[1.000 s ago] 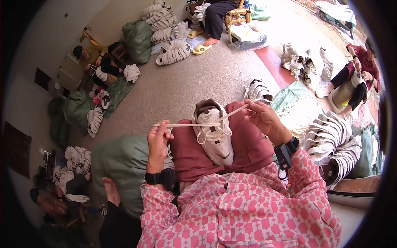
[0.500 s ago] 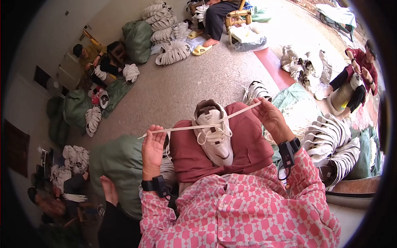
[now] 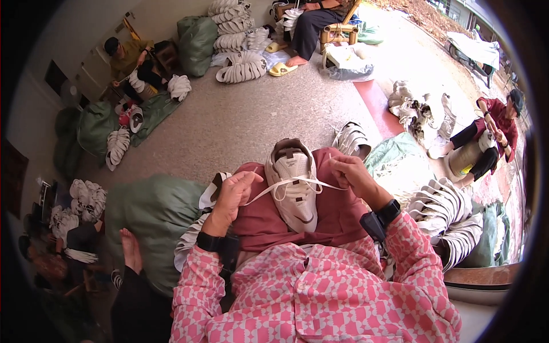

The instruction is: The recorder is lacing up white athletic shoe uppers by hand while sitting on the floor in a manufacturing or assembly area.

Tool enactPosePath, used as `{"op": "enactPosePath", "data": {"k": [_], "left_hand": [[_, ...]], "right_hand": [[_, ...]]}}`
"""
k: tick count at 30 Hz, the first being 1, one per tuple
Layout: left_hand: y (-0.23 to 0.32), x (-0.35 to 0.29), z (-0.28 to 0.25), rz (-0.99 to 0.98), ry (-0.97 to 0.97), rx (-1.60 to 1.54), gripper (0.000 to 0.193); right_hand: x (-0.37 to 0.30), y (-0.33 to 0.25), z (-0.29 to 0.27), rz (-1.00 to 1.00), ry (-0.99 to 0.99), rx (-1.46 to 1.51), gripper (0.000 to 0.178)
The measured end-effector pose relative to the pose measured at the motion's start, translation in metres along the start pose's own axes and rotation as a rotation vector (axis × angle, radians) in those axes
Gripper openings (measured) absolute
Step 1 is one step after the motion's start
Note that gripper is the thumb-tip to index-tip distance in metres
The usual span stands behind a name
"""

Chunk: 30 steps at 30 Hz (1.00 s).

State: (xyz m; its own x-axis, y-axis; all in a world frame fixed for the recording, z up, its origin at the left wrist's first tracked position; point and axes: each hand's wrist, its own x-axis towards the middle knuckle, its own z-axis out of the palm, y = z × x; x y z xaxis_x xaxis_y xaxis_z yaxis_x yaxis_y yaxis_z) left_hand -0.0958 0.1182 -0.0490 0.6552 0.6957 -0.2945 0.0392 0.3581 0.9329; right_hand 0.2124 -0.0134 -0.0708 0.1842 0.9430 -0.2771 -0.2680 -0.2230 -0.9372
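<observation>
A white and beige sneaker upper (image 3: 296, 200) rests across my lap, its dark-lined collar away from me and its toe near my body. From its eyelets a flat white shoelace (image 3: 306, 182) runs out to both sides. My left hand (image 3: 233, 194) pinches one end of the lace, left of the upper. On the other side my right hand (image 3: 355, 174) pinches the opposite end, with a short tip poking up past the fingers. The lace crosses over the upper's tongue in a low, slightly slack line. Maroon cloth (image 3: 257, 220) covers my lap beneath the upper.
A stuffed green sack (image 3: 151, 220) sits at my left, with more uppers beside it. Stacked uppers (image 3: 443, 214) and pale laces on a green sheet (image 3: 397, 148) lie at my right. Several other people sit around, among them one in maroon (image 3: 502, 128) at the right.
My hands have come inward and closed from flatter palms to pinches on the lace ends. The lace, stretched in a long slanting line before, now lies lower and closer to the upper.
</observation>
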Motion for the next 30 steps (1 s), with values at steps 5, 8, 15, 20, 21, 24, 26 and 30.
{"op": "enactPosePath", "data": {"k": [5, 8, 15, 20, 21, 24, 26, 30], "left_hand": [[-0.008, 0.006, 0.018, 0.002, 0.012, 0.275, 0.026], [-0.013, 0.011, 0.016, 0.154, -0.014, 0.407, 0.027], [-0.017, 0.020, 0.014, 0.170, 0.010, 0.462, 0.026], [-0.018, 0.022, 0.019, 0.254, 0.049, 0.487, 0.027], [-0.019, 0.022, 0.019, 0.340, 0.070, 0.577, 0.025], [-0.006, 0.018, 0.035, 0.472, 0.122, 0.737, 0.022], [-0.004, 0.016, 0.038, 0.523, 0.165, 0.808, 0.020], [-0.015, 0.021, 0.033, 0.670, 0.218, 0.915, 0.018]], "right_hand": [[0.002, -0.012, 0.014, 0.052, -0.181, -0.175, 0.022], [0.012, -0.010, 0.013, 0.121, -0.256, -0.184, 0.018], [0.026, -0.015, 0.010, 0.293, -0.380, 0.081, 0.014], [0.026, -0.012, 0.018, 0.179, -0.298, -0.095, 0.017], [0.028, -0.012, 0.018, 0.139, -0.296, -0.163, 0.020], [0.023, -0.019, 0.017, 0.044, -0.290, -0.330, 0.024], [0.017, -0.026, 0.021, 0.045, -0.250, -0.359, 0.024], [0.015, -0.029, 0.019, 0.104, -0.161, -0.262, 0.023]]}}
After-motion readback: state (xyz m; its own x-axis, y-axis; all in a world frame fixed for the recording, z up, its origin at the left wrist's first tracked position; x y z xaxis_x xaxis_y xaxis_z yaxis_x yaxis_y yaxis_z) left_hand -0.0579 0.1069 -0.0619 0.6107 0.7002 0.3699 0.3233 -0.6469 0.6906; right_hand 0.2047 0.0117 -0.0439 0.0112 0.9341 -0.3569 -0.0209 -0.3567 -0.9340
